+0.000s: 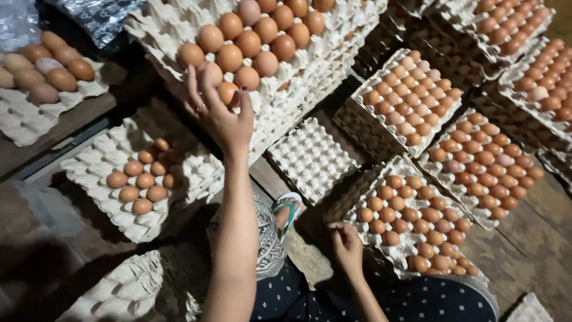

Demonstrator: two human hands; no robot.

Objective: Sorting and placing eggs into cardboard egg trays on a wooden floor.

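We stretch our left hand up and away from us, arm long and straight. Its fingers are curled around two smooth brown eggs at the near edge of the tall stack of grey paper egg trays. Our right hand stays low by our lap, fingers bent loosely, touching the edge of a full grey paper tray of small brown eggs on the wooden floor.

You're seeing brown eggs, few paler pink-beige; grey-white pulp trays; your dark navy trousers showing white dots; sandal showing teal strap; dark brown wooden floor.
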